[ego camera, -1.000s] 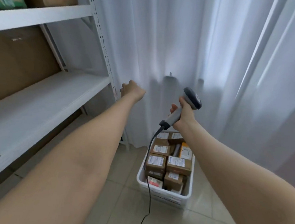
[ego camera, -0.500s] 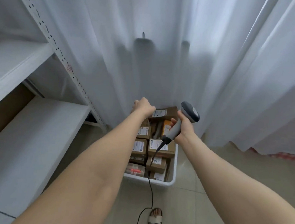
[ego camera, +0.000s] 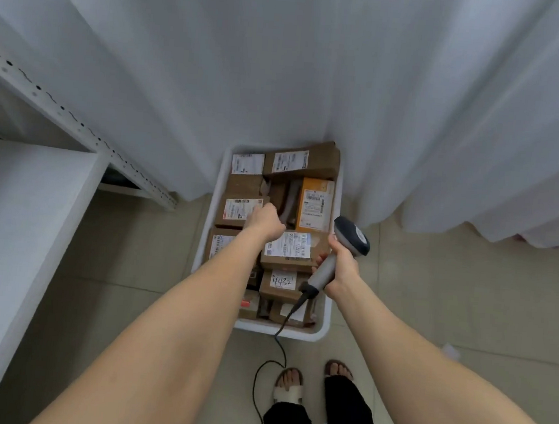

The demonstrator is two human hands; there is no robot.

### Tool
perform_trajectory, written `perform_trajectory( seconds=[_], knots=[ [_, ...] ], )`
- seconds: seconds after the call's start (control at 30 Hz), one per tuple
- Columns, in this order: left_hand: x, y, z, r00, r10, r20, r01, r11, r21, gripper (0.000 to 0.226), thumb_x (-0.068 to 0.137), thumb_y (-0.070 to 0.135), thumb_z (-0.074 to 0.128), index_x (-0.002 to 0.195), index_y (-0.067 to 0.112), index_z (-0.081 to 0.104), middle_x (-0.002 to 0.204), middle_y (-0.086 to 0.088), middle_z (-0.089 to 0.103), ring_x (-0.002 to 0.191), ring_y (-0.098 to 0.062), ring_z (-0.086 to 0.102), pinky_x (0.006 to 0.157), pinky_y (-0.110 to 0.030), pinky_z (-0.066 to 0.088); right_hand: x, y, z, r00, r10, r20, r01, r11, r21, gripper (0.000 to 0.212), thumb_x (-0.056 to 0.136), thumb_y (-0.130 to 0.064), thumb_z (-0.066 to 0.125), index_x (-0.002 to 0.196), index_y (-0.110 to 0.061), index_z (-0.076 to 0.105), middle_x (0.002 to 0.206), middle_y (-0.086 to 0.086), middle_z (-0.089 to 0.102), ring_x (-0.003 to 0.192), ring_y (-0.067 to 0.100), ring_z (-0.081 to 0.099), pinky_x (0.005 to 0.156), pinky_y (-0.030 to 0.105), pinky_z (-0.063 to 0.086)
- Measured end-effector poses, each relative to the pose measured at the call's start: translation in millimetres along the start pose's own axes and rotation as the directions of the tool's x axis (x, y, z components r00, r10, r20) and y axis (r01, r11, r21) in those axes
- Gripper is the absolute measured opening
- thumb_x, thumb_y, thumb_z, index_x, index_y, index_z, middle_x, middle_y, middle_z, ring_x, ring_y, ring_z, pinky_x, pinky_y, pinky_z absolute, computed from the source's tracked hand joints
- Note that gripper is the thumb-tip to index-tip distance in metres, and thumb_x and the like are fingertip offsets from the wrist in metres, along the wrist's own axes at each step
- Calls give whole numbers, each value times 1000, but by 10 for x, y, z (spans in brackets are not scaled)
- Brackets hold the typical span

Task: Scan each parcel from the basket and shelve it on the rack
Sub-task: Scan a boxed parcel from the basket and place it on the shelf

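Observation:
A white basket (ego camera: 326, 319) stands on the floor, packed with several brown labelled parcels and one orange parcel (ego camera: 315, 203). My left hand (ego camera: 266, 219) reaches down into the basket's middle, over a labelled brown parcel (ego camera: 236, 208); its fingers are hidden behind the back of the hand. My right hand (ego camera: 342, 270) grips the grey handle of the barcode scanner (ego camera: 353, 234), held above the basket's right side beside another labelled parcel (ego camera: 289, 246). The white rack shelf (ego camera: 21, 208) is at the left.
The rack's perforated upright (ego camera: 78, 122) slants across the upper left. A white curtain (ego camera: 316, 64) hangs right behind the basket. The scanner's black cable (ego camera: 258, 377) trails over the tiled floor past my sandalled feet (ego camera: 288, 384).
My view has tilted down from the rack to the basket. My left hand dropped from rack height into the basket. The scanner lowered with my right hand.

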State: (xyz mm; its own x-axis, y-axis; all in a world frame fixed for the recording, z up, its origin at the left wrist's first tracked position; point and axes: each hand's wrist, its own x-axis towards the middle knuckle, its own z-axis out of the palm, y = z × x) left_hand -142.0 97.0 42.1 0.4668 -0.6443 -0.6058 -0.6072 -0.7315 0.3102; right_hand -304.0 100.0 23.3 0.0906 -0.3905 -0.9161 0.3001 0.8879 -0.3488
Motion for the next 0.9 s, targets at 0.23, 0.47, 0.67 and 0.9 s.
perform_trajectory(
  seconds=[0.23,0.47,0.67,0.9],
  knots=[
    [832,-287,825,995,-40,93,27,991,133,64,89,20,59,145,6,30,145,-16,38,128,-32,44,102,-43,44,1075,422,-175,995,94,22,-92,992,-82,38,81,-27,76,115,-12,67,105,11,73,99,31,68,93,48,53],
    [1500,-411,1245,991,-12,132,-19,974,227,62,95,30,50,149,8,26,152,-15,31,139,-32,31,111,-47,33,1750,634,-70,986,114,121,-100,989,-113,38,78,-24,79,112,-13,69,114,13,71,107,33,66,96,53,51],
    [1734,-421,1336,993,-3,120,-38,942,335,50,98,42,34,143,21,40,143,-15,39,127,-35,43,104,-51,38,1988,666,24,985,92,147,-82,994,-72,38,81,-22,77,115,-11,66,105,11,71,97,29,67,84,43,56],
    [1436,-399,918,986,50,160,-58,998,41,26,97,35,48,117,20,57,113,-5,60,100,-21,59,90,-37,50,1664,545,56,977,104,186,-108,994,12,31,86,-21,71,116,-13,64,111,9,71,104,27,66,92,48,52]
  ],
)
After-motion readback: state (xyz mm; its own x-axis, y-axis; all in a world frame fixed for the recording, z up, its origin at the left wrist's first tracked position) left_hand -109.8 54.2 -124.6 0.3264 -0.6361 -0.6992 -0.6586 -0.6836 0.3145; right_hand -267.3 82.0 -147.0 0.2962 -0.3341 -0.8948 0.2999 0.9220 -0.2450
